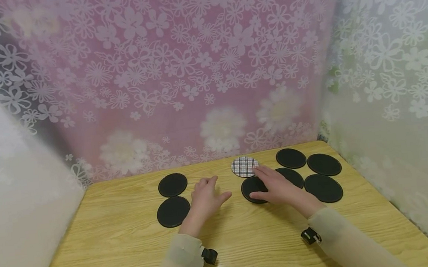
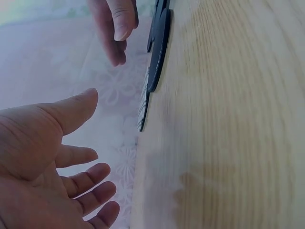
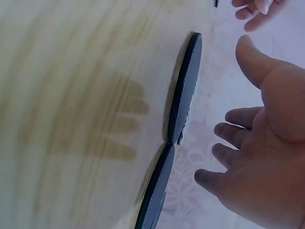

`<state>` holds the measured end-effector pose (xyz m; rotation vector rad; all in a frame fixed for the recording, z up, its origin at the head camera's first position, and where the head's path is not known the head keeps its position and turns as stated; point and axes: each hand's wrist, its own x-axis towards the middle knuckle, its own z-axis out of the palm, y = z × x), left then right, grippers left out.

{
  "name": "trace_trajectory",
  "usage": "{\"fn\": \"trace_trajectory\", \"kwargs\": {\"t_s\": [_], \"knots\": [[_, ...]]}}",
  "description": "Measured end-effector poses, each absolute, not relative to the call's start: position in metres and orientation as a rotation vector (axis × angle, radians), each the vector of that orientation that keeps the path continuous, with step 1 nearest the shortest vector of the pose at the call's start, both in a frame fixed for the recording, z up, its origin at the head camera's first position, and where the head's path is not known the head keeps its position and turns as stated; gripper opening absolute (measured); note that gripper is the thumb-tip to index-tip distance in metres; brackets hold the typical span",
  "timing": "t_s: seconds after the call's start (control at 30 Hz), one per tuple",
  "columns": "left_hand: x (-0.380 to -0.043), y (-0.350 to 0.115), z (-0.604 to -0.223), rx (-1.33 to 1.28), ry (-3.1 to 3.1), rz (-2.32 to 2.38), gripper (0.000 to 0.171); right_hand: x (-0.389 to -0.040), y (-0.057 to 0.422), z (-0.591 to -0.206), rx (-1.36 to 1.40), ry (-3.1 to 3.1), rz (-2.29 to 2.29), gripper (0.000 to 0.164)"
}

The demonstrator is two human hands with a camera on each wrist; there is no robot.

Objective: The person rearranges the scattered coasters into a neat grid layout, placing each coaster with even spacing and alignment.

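My left hand [image 1: 206,198] hovers over the table between two groups of round coasters, its fingers loosely spread and holding nothing. My right hand [image 1: 277,186] hangs above a black round coaster [image 1: 251,190], which it partly covers in the head view. Behind that one lies a coaster with a white-and-black plaid face [image 1: 243,166]. In the right wrist view a gap shows between my right hand [image 3: 259,138] and the black coaster [image 3: 187,88] below. The left wrist view shows my left palm [image 2: 43,167] with relaxed fingers, apart from the tabletop.
Two black coasters [image 1: 172,184] lie left of my left hand. Several more, including a black coaster [image 1: 323,188], lie at the right. The wooden table [image 1: 108,242] is bounded by a flowered pink curtain [image 1: 192,67] behind and pale curtains [image 1: 397,103] at the sides.
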<state>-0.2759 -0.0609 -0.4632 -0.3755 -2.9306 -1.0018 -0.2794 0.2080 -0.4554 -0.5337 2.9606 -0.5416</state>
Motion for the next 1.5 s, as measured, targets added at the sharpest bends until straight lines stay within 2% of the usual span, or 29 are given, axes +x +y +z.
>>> {"fn": "trace_trajectory", "kwargs": {"t_s": [0.47,0.93,1.5], "knots": [[-0.271,-0.024,-0.463,-0.478,-2.942,-1.057,0.074,-0.270,0.225,-0.458,-0.527,2.890,-0.630,0.092],[-0.278,-0.010,-0.473,-0.544,-2.972,-1.022,0.072,-0.276,0.234,-0.467,-0.532,2.853,-0.624,0.093],[-0.287,0.016,-0.484,-0.504,-3.054,-0.813,0.073,-0.280,0.233,-0.465,-0.427,2.904,-0.535,0.096]]}}
